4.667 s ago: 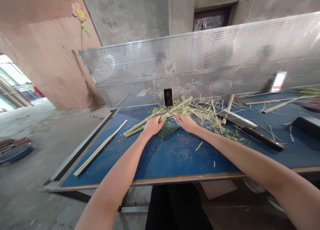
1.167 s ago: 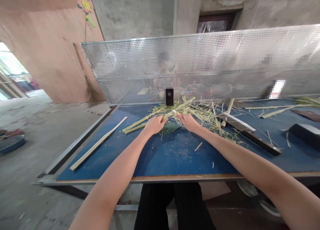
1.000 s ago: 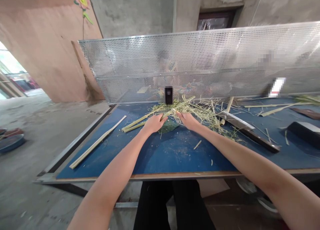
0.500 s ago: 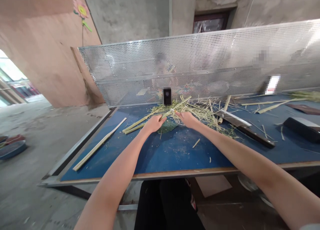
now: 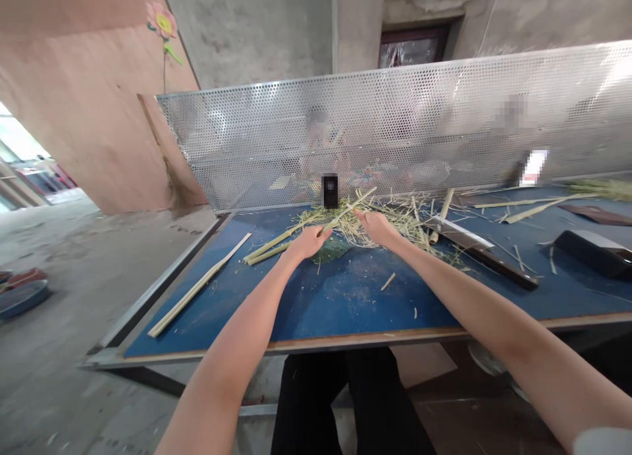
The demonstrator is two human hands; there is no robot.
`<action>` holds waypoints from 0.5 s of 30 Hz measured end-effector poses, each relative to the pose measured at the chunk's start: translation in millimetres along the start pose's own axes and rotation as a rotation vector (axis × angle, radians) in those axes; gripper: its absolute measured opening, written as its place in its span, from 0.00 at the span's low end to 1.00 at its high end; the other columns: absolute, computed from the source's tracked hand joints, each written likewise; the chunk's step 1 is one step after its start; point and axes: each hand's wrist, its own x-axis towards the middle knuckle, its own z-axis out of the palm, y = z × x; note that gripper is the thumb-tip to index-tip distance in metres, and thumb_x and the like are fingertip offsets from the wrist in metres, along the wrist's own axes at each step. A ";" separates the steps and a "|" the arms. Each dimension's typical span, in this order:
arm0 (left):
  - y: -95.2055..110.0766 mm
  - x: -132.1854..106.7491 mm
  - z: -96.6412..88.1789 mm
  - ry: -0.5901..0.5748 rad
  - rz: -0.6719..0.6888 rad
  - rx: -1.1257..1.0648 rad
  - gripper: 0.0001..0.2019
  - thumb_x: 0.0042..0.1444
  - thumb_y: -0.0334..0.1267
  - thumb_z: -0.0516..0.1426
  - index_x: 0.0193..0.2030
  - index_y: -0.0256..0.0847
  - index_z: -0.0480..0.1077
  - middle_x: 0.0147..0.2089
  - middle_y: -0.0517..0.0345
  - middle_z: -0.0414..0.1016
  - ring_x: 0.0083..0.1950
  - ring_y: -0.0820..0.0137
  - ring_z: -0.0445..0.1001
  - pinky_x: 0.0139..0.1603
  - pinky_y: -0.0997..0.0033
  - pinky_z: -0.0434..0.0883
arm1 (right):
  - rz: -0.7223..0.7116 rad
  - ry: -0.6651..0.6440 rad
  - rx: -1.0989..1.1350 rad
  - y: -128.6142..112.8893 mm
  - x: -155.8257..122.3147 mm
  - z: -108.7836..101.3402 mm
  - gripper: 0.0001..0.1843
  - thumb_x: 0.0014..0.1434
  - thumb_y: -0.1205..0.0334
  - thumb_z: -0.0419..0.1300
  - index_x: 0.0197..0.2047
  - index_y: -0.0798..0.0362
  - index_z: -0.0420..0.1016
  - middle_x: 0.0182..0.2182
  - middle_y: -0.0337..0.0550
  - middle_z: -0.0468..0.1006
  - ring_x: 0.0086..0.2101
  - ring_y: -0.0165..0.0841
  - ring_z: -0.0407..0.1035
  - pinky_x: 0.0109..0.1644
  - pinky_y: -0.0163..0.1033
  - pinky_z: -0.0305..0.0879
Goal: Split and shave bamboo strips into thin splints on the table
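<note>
Head, bamboo strip (image 5: 275, 243) in L hand (image 5: 309, 243), R hand (image 5: 378, 226) beside

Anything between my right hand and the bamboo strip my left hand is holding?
Nothing visible. The right hand is beside the bamboo strip, above loose shavings; the left hand grips it lower down. The cleaver lies apart, further right.

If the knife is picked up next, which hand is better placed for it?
Right, probably: the right hand lies nearer the knife on its side of the table, while the left hand grips the bamboo strip.
</note>
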 end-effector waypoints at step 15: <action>8.3 -19.5 -6.9 -0.050 -0.119 0.223 0.26 0.75 0.61 0.46 0.37 0.44 0.70 0.35 0.48 0.79 0.34 0.58 0.78 0.33 0.65 0.63 | 0.356 0.470 0.186 114.7 22.1 -34.5 0.41 0.78 0.34 0.37 0.27 0.50 0.72 0.20 0.45 0.64 0.30 0.41 0.65 0.40 0.44 0.62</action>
